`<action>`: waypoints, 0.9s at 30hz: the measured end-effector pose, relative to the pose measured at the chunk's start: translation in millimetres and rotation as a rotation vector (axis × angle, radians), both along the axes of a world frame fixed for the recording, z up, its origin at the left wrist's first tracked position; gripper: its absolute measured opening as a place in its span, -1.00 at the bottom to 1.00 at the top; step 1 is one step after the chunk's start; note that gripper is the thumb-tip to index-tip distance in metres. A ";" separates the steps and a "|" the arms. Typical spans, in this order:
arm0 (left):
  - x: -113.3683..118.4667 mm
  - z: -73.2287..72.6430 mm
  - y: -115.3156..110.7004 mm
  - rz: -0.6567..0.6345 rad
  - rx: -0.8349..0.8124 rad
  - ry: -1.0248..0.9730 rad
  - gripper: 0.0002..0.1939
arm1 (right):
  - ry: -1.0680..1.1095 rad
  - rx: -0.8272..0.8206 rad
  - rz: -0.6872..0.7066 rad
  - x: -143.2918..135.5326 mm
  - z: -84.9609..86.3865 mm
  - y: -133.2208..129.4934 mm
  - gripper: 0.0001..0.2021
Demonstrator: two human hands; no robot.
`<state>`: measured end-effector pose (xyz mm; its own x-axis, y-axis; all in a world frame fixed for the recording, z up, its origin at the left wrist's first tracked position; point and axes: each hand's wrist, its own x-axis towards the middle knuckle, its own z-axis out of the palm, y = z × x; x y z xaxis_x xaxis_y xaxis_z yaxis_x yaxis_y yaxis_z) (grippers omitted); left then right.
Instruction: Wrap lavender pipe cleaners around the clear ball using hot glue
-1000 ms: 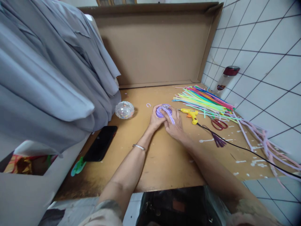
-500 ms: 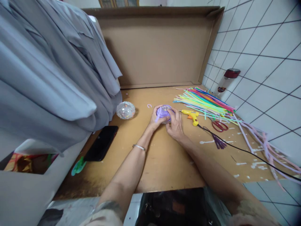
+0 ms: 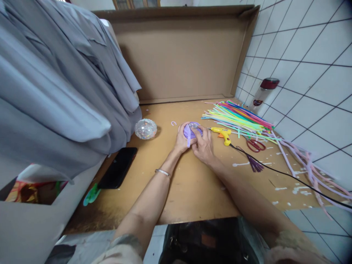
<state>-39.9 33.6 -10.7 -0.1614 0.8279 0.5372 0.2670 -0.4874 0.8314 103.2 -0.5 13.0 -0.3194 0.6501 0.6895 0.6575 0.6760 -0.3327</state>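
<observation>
A round purple coiled piece (image 3: 194,131) with a clear centre is held between both hands over the table. My left hand (image 3: 182,139) wraps round its left side, and a loose purple strip (image 3: 188,136) hangs down over that side. On the right, my right hand (image 3: 204,146) grips the piece, with a fingertip pressed on its top near the clear centre. A yellow glue gun (image 3: 223,135) lies just right of my right hand. To the left rests a clear faceted ball (image 3: 145,129), and a small pale curl (image 3: 173,123) lies between it and the hands.
Colourful pipe cleaners (image 3: 242,118), red-handled scissors (image 3: 255,145), a purple tassel (image 3: 255,164) and a black cord lie right. A bottle (image 3: 263,94) stands by the tiled wall. A phone (image 3: 118,168) and green clip (image 3: 91,195) lie left, near grey cloth (image 3: 68,73). Cardboard (image 3: 181,55) stands behind.
The purple piece has turned slightly in my hands, and its loose strip now hangs more upright. My right fingertip has moved onto the top. The view has shifted a little.
</observation>
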 end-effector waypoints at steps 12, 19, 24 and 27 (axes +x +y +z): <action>3.3 7.4 -3.9 -0.035 -0.083 -0.170 -0.18 | 0.135 0.028 0.109 -0.6 -4.6 2.5 -0.46; -0.4 11.9 -5.5 -0.069 -0.129 -0.210 -0.14 | 0.008 -0.165 -0.328 20.3 23.9 12.9 -0.66; -2.7 9.6 -4.3 -0.070 -0.132 -0.196 -0.14 | -0.258 -0.427 -0.742 52.6 36.5 30.8 -0.43; -3.8 8.1 -3.3 -0.071 -0.127 -0.183 -0.14 | -0.310 -0.437 -0.791 62.2 30.0 37.0 -0.34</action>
